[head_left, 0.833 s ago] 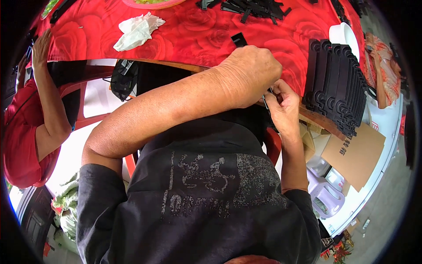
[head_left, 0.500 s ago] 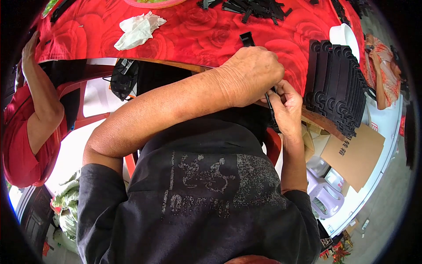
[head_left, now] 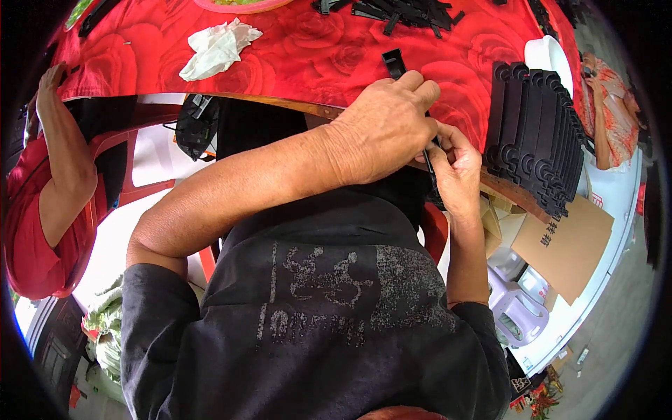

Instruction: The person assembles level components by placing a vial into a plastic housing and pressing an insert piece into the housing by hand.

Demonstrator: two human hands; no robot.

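A long, narrow black plastic strip runs slantwise under my hands at the table's front edge, with its broader end showing beyond my left hand. My left hand reaches across from the left, its fingers curled over the strip and mostly seen from the back. Close against it, my right hand pinches the strip's nearer part between thumb and fingers. The middle of the strip is hidden by my left hand. To the right, a neat stack of flat black plastic pieces with rounded hooked ends rests at the table edge.
Loose black plastic parts lie in a heap on the red rose-patterned tablecloth. A crumpled white tissue is left of them. A white bowl sits behind the stack. Another person's arm is at left; a cardboard box stands at right.
My left hand has shifted slightly left and nearer to me, and its fingers have loosened and straightened a little. My right hand stays in place on the strip.
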